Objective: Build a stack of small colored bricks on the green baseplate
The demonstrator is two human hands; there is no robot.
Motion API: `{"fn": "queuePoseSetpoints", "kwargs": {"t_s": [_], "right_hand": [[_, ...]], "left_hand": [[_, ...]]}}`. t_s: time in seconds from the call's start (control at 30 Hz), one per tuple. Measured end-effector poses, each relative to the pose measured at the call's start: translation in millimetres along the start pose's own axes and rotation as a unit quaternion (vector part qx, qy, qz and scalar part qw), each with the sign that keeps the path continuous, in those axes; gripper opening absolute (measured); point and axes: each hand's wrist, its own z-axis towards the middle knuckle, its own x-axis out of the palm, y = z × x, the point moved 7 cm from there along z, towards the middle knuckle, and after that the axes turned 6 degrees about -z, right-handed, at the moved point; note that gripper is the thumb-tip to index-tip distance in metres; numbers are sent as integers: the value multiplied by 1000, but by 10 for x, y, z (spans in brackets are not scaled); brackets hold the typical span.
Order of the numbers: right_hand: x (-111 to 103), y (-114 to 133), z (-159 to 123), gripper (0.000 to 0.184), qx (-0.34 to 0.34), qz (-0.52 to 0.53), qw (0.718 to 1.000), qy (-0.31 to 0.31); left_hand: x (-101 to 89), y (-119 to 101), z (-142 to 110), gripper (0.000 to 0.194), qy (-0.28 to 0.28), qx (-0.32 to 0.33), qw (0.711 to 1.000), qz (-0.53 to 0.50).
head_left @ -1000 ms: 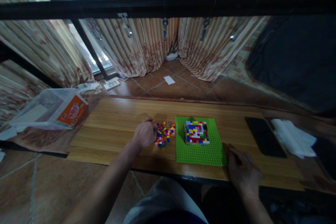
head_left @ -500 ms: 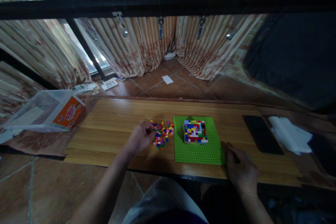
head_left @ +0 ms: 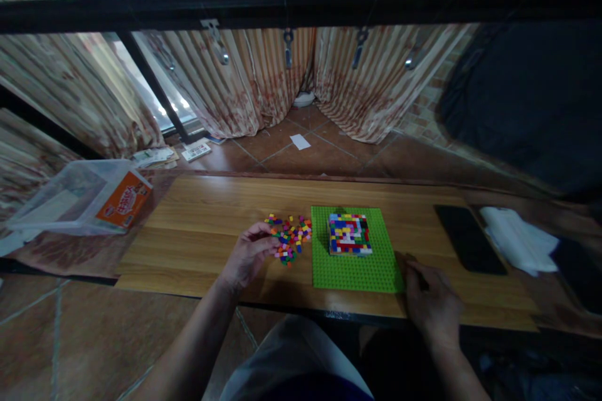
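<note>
My left hand (head_left: 251, 254) is at the left side of a loose pile of small coloured building bricks (head_left: 294, 235). Its thumb and index finger are apart, the tips at the pile's edge; no brick can be made out between them. Right of the pile lies a green studded baseplate (head_left: 352, 276). On it stands a low, multicoloured block of bricks (head_left: 350, 235), built in rows. My right hand (head_left: 433, 301) rests by the baseplate's near right corner, fingers curled together. Whatever those fingers hold, if anything, is hidden.
The wooden table (head_left: 202, 219) carries a black flat slab (head_left: 470, 238) on the right, with a white packet (head_left: 517, 241) beyond it. A clear plastic box (head_left: 70, 194) with an orange label stands at the left. A dark bar (head_left: 301, 6) crosses above, before the curtains.
My left hand has turned, and its thumb and index finger now show apart beside the pile. My right hand and the built block stay in place.
</note>
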Motion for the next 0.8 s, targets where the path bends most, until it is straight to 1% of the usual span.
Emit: {"fn": "queuePoseSetpoints", "kwargs": {"t_s": [0.13,0.23,0.37,0.5,0.6,0.73,0.8], "right_hand": [[8,-18,-3,44,1,12,1000,1],[7,-14,-2,43,3,17,1000,4],[-7,1,0,42,5,10,1000,-2],[1,-16,-3,42,11,5,1000,-4],[6,-11,-2,42,-1,11,1000,-6],[4,-16,5,43,-1,20,1000,-4],[6,-18,7,43,-2,20,1000,0]], "left_hand": [[-28,45,-8,28,-4,-6,1000,-6],[-52,106,-16,32,-22,-18,999,-31],[-87,182,-33,23,-53,-54,995,-71],[-90,163,-48,16,-66,-75,992,-72],[-77,92,-47,15,-66,-61,995,-50],[-67,3,-36,28,-61,-18,998,11],[-74,-32,-26,32,-65,13,996,58]]}}
